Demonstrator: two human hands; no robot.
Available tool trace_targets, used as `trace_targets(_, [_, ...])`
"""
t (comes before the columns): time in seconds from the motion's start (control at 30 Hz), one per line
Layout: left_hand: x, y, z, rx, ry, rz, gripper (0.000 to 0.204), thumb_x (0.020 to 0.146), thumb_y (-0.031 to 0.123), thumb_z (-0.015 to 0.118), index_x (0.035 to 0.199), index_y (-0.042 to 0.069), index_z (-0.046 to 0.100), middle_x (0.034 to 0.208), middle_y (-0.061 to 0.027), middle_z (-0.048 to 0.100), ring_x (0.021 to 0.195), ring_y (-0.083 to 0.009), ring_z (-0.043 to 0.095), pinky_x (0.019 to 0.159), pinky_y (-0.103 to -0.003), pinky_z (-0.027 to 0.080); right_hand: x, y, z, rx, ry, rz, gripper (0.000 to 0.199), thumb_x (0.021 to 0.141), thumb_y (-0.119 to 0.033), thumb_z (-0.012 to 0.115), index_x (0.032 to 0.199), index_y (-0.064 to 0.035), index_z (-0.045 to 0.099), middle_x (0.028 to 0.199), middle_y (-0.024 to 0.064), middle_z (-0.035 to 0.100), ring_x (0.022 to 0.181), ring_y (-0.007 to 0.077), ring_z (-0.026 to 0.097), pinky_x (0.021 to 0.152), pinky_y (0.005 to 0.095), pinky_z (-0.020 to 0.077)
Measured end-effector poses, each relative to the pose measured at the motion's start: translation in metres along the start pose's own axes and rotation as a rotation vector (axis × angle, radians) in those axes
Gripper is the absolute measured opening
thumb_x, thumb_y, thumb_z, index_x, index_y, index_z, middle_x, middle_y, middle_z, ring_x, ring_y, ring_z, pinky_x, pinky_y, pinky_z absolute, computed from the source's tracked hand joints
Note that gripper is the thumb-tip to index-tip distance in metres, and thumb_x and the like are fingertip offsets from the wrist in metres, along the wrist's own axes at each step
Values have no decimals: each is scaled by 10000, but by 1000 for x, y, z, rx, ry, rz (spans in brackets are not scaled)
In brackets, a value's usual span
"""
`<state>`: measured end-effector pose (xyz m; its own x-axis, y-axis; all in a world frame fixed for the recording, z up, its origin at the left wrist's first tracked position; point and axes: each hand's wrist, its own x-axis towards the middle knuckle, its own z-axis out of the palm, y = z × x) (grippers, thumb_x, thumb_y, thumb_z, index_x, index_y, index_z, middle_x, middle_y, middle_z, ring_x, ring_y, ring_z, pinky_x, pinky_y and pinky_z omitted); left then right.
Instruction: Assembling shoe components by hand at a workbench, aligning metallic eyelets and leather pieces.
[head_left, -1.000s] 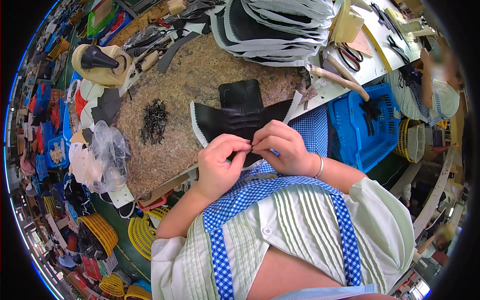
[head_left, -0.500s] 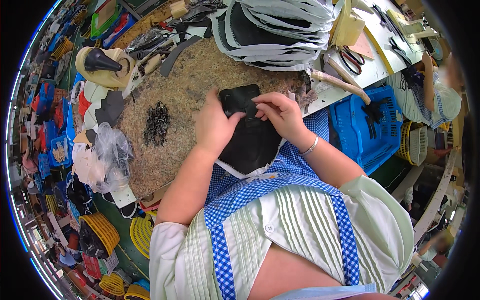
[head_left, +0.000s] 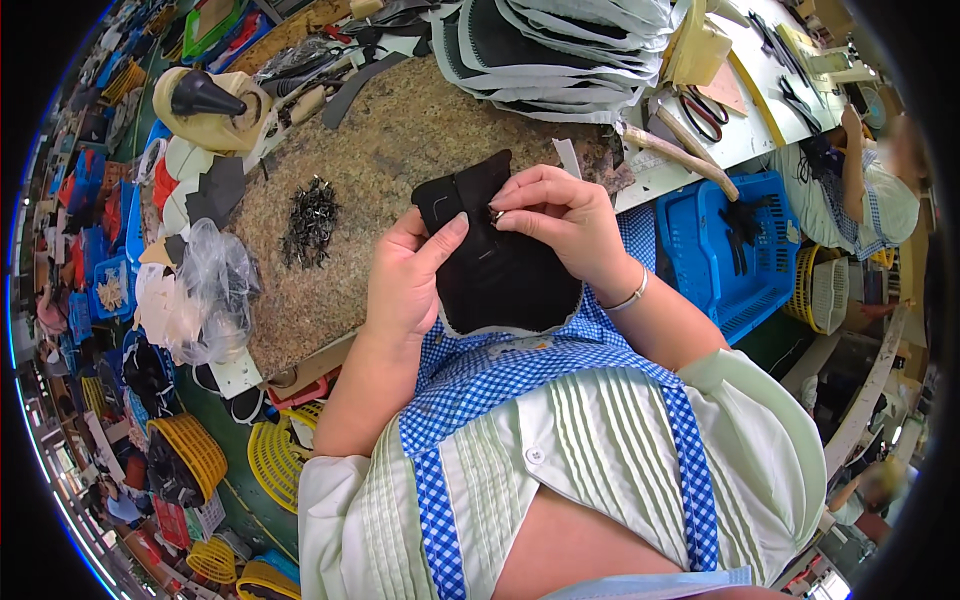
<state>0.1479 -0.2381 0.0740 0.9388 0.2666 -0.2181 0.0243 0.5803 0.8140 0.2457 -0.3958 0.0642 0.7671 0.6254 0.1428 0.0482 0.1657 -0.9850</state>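
A black shoe-upper-like piece (head_left: 510, 285) with a pale edge lies over my lap, its upper end raised at the near edge of the stone slab (head_left: 400, 130). My left hand (head_left: 405, 275) grips its left side, thumb on top and fingers underneath. Over the piece's upper part, my right hand (head_left: 570, 222) pinches a small shiny dark bit between thumb and fingertips; its exact kind is too small to tell. A short curved slit or stitch shows beside my left thumb. Left on the slab sits a pile of small black, shiny fittings (head_left: 311, 222).
A stack of black pieces with white lining (head_left: 560, 60) stands at the back. A wooden-handled hammer (head_left: 680, 160) and red-handled scissors (head_left: 704, 115) lie to its right. A blue crate (head_left: 740, 260) is at right; a clear plastic bag (head_left: 220, 285) lies left. Another person (head_left: 875, 190) sits far right.
The black piece has tilted and shifted slightly left, its upper end turning. My left hand has moved lower along its side, and my right hand's fingers have closed in nearer its middle.
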Motion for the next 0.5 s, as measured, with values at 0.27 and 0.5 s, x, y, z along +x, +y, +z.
trace_targets(0.27, [-5,-2,1,-26,-23,-33,173,889,69,634,1039,-11,664,986,-71,677,866,-128,631,809,-261,501,-3,-1,2,-77,16,-62,143,735,10,751,871,-27,732,919,15,579,835,89,561,725,207,467])
trace_targets(0.5, [-5,-1,3,-109,-45,-111,172,895,77,626,1036,-13,664,982,-72,677,858,-132,639,794,-259,513,-6,2,6,47,51,-3,155,738,19,744,886,-25,729,921,22,577,826,87,573,737,203,486])
